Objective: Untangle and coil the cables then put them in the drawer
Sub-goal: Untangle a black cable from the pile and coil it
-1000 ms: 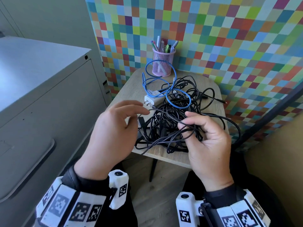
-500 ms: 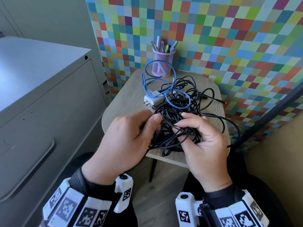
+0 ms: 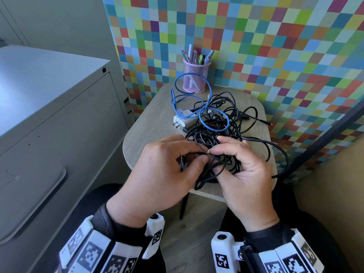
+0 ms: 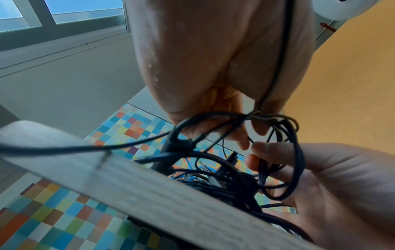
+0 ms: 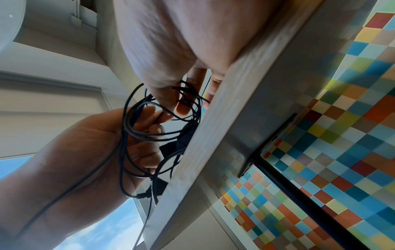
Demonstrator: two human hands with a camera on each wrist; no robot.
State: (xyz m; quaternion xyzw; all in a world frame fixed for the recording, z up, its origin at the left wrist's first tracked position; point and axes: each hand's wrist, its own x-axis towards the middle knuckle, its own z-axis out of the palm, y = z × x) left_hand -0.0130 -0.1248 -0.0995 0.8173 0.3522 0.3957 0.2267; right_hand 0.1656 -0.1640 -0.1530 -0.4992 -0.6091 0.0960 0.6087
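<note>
Your left hand (image 3: 161,170) — fingers curled, thumb and forefinger pinching black strands of the tangle (image 3: 214,138) at the table's (image 3: 149,123) near edge. It has closed in from a second ago, when it hovered open beside the charger (image 3: 184,121); it now meets your right hand (image 3: 242,174) fingertip to fingertip.

Your right hand — fingers curled, gripping several black loops against the palm. It holds much the same place as before, with more cable gathered into it.

Tangle — black cables, heaped on the table's middle and right side, the near part lifted into both hands. One loop trails off the right edge. From the left wrist view, a small knot (image 4: 259,116) sits just under your left fingertips.

Blue cable (image 3: 213,120) — loosely looped on top of the black heap and round the charger, unmoved.

Charger — white, prongs toward you, left of the heap, unmoved.

Pen cup (image 3: 196,75) — pink mesh, at the table's far edge against the wall.

Cabinet (image 3: 59,119) — grey, left of the table; its fronts are shut.
</note>
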